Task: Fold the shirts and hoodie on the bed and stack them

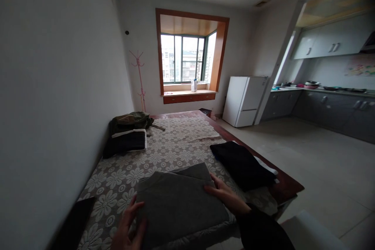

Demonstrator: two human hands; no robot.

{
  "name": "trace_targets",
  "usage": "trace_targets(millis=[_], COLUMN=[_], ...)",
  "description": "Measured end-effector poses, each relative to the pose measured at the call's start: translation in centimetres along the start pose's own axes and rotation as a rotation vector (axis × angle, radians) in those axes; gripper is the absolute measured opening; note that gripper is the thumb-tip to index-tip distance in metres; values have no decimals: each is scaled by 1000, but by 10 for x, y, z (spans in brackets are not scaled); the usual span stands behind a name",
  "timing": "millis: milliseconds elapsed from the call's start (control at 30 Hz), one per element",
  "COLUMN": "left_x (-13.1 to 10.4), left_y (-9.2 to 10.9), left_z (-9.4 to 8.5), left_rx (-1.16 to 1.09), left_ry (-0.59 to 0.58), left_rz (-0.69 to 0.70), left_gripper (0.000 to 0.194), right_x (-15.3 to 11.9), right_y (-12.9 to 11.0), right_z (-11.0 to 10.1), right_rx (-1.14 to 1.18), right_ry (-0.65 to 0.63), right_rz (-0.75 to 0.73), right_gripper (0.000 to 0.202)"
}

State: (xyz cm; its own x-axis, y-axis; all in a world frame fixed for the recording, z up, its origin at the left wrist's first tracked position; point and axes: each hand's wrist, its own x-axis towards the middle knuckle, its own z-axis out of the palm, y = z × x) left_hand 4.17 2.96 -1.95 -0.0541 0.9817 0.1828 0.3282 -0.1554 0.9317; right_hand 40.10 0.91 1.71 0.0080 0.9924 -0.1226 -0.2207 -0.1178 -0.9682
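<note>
A folded grey cloth, perhaps a garment (178, 207), is held low over the near end of the table, between my two hands. My left hand (130, 224) grips its left edge, thumb on top and fingers curled at the side. On the right edge, my right hand (227, 195) has its thumb on the upper face and its fingers around the side. One corner flap at the far edge lies skewed over the fold. To the right of my right hand lies a folded black garment (243, 164).
The table (216, 123) has a floral lace cloth (175, 144). At its far left are an olive backpack (131, 119) and folded dark clothes (129, 140). A dark flat object (77, 218) lies near left, by the wall. Beyond stand a pink coat rack (140, 78) and a white fridge (246, 99).
</note>
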Motion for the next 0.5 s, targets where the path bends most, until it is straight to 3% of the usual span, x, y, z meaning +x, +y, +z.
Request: trace_targets(millis=[67,167,267,400,500], left_x=[-4,-18,-28,-26,-23], left_y=[-9,-21,-12,29,52], left_z=[15,44,80,124,141], left_rx=[114,225,267,241,229], left_ry=[-28,-185,-358,-534,-519], left_rz=[173,391,498,425,316], left_gripper=[35,31,40,83,90], right_x=[6,0,-12,-22,-24], right_y=[11,31,45,60,71], right_z=[-4,-6,4,24,35], right_rx=[-77,-48,116,233,222], right_ry=[46,109,156,220,315], right_rz=[16,-19,-49,-57,-123], right_gripper=[69,66,62,70,77])
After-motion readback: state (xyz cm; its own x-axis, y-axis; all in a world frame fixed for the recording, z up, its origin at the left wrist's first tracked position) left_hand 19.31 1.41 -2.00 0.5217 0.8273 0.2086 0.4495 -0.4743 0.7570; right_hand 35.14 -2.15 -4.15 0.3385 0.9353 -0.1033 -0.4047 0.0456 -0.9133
